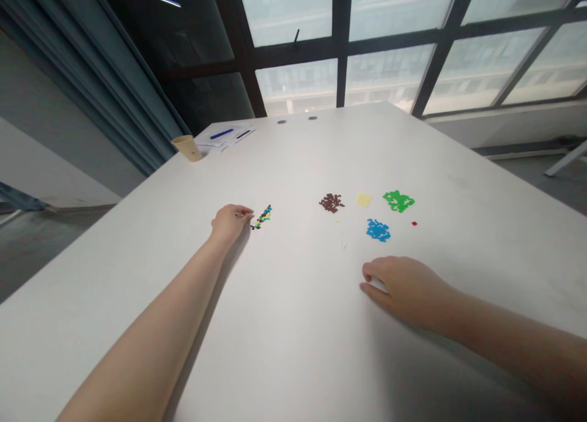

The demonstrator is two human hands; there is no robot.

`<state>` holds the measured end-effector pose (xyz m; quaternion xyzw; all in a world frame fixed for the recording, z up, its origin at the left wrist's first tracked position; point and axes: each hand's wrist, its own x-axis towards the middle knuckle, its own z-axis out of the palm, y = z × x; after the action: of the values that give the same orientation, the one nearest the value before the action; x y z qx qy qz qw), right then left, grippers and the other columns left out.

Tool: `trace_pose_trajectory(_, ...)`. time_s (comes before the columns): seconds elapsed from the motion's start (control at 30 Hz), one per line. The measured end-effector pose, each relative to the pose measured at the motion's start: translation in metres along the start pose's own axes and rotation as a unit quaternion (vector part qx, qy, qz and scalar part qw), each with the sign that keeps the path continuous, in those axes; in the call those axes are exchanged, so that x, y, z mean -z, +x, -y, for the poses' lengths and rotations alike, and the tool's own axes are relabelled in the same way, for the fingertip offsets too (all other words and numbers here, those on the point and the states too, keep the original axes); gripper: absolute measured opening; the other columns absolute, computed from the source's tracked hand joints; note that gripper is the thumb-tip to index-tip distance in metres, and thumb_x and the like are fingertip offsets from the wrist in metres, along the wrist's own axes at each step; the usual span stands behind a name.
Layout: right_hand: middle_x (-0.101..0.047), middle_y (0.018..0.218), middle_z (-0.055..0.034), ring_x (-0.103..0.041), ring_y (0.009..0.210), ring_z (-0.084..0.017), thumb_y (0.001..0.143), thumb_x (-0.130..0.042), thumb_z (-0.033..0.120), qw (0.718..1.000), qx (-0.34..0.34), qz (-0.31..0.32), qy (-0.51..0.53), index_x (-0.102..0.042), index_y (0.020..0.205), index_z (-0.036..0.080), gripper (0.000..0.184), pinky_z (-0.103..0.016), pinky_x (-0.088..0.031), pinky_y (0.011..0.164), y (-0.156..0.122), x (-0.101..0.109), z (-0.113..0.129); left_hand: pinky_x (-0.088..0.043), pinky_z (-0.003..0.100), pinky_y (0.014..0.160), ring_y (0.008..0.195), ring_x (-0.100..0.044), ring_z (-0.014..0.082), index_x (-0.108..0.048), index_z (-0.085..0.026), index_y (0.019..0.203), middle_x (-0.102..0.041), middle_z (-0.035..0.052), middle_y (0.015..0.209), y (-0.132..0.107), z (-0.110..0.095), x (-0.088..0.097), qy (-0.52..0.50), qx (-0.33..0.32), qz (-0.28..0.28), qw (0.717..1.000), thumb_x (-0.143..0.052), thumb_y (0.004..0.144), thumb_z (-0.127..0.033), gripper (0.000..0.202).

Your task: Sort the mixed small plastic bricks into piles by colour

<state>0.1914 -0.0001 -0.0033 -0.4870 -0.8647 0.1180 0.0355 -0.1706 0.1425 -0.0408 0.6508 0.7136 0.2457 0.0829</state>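
Left hand has its fingertips pinched at the mixed heap of tiny multicoloured plastic pieces, right hand rests loosely curled on the white table, with sorted brown, yellow, green and blue piles between them and nothing blocking.

Nothing here can be read: no word, label, brand or number. The papers at the far edge of the worktop carry blue bars and some dark marks, but these are too small and blurred to make out.
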Motion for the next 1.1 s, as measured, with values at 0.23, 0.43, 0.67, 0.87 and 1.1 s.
trace_pose_trajectory(0.23, -0.061, 0.069, -0.0030, -0.054, 0.063, -0.016, 0.083, -0.044, 0.032, 0.999, -0.016, 0.031, -0.011, -0.055, 0.071, 0.020, 0.020, -0.026, -0.026, 0.053, 0.002, 0.003, 0.005, -0.039, 0.034, 0.069, 0.073, -0.054, 0.0200, -0.063, -0.016, 0.075, -0.061, 0.0071, 0.077, -0.011, -0.035, 0.009, -0.073, -0.015, -0.032, 0.997, -0.058, 0.072, -0.028, 0.013)
trace_pose_trajectory(0.43, -0.061, 0.072, -0.0027, -0.054, 0.064, -0.016, 0.084, -0.040, 0.034, 0.998, -0.022, 0.061, -0.024, -0.053, 0.071, 0.020, 0.023, -0.026, -0.024, 0.054, 0.003, 0.005, 0.008, -0.040, 0.019, 0.060, 0.062, -0.053, 0.0076, -0.057, -0.017, 0.077, -0.058, -0.0019, 0.069, -0.075, -0.120, 0.009, -0.544, 0.064, 0.191, 0.814, -0.072, 0.059, -0.024, 0.025)
trace_pose_trajectory(0.67, -0.060, 0.068, -0.0012, -0.051, 0.060, -0.015, 0.083, -0.041, 0.035, 0.999, -0.025, 0.045, -0.008, -0.053, 0.071, 0.021, 0.022, -0.026, -0.022, 0.052, 0.003, 0.002, 0.009, -0.042, 0.016, 0.063, 0.061, -0.055, 0.0046, -0.056, -0.015, 0.080, -0.060, -0.0023, 0.067, -0.141, -0.154, -0.010, -0.651, 0.070, 0.385, 0.651, -0.073, 0.061, -0.013, 0.026)
trace_pose_trajectory(0.87, -0.057, 0.065, 0.0003, -0.046, 0.057, -0.013, 0.082, -0.043, 0.033, 1.000, -0.004, 0.013, 0.015, -0.052, 0.069, 0.021, 0.020, -0.025, -0.021, 0.053, 0.003, -0.001, 0.010, -0.044, 0.018, 0.059, 0.061, -0.057, 0.0072, -0.055, -0.015, 0.081, -0.061, -0.0016, 0.068, -0.140, -0.152, -0.006, -0.657, 0.012, 0.354, 0.665, -0.072, 0.060, -0.009, 0.027)
trace_pose_trajectory(1.1, -0.048, 0.058, 0.0025, -0.039, 0.054, -0.010, 0.083, -0.043, 0.028, 0.997, 0.021, -0.047, 0.054, -0.053, 0.068, 0.020, 0.019, -0.024, -0.024, 0.054, 0.005, 0.005, 0.014, -0.042, 0.018, 0.062, 0.064, -0.055, 0.0067, -0.064, -0.013, 0.073, -0.060, 0.0002, 0.069, -0.146, -0.153, -0.010, -0.621, 0.005, 0.360, 0.696, -0.068, 0.067, -0.020, 0.009)
